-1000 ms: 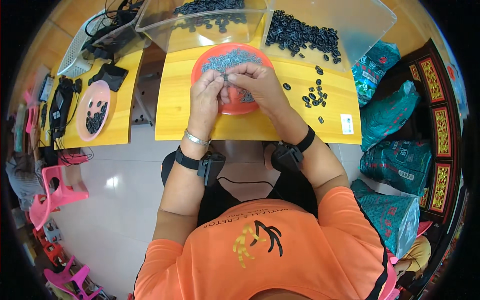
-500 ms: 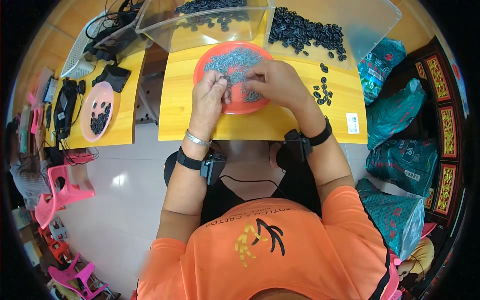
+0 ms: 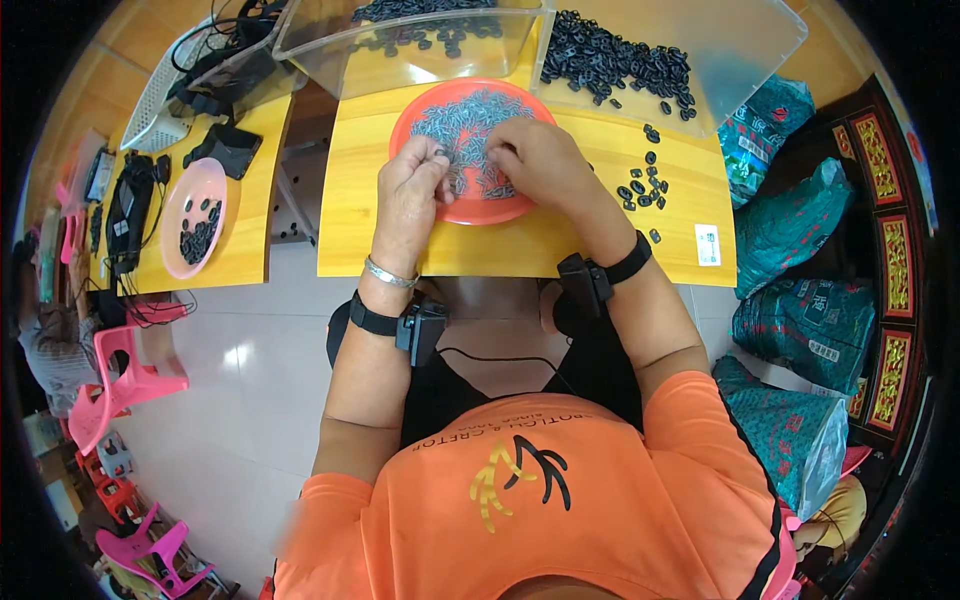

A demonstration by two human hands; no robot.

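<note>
An orange-red round plate (image 3: 477,212) on the yellow table holds a spread heap of small grey screws (image 3: 473,118). Over its left side my left hand (image 3: 408,185) is closed in a pinch, with a small dark piece (image 3: 440,152) showing between thumb and finger. My right hand (image 3: 545,165) hangs over the plate's right half, its fingers curled together just above the screws. Whatever those fingertips hold, if anything, is hidden. Several loose black oval pieces (image 3: 638,188) lie on the table to the right of my right hand.
Two clear plastic bins (image 3: 715,85) with black pieces (image 3: 610,60) stand at the table's far side. Left, another table carries a pink bowl (image 3: 215,178), cables and a white basket (image 3: 155,130). Teal sacks (image 3: 800,225) line the right side. Pink chairs (image 3: 120,380) stand at left.
My right hand has shifted slightly left over the screws. My left hand has turned a little, so the dark piece shows at its fingertips. Some loose black pieces on the table lie differently.
</note>
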